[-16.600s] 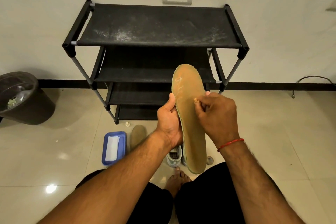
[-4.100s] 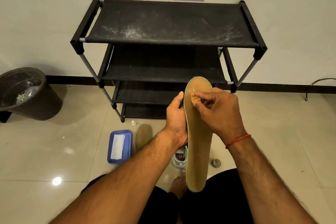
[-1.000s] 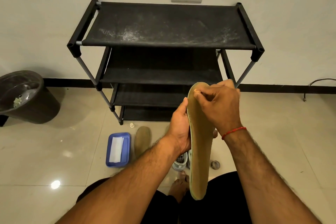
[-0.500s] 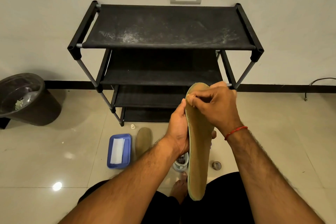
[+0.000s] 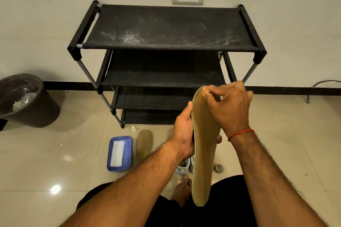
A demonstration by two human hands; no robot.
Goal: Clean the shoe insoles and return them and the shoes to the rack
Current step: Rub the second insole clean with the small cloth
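Head view: the tan insole (image 5: pixel 204 153) stands upright between both hands. The left hand (image 5: pixel 183 131) grips its middle edge, and the right hand (image 5: pixel 230 108) has thumb and forefinger (image 5: pixel 208 94) pinched on the toe tip. It looks light, thin and bendy, so holding it at mid-length should keep it steady. Below the left fingers lie a shoe (image 5: pixel 182 167), a second insole (image 5: pixel 144 143) and a blue tray (image 5: pixel 118 168). Beyond the fingertips, the rack (image 5: pixel 166 27) stands unobstructed.
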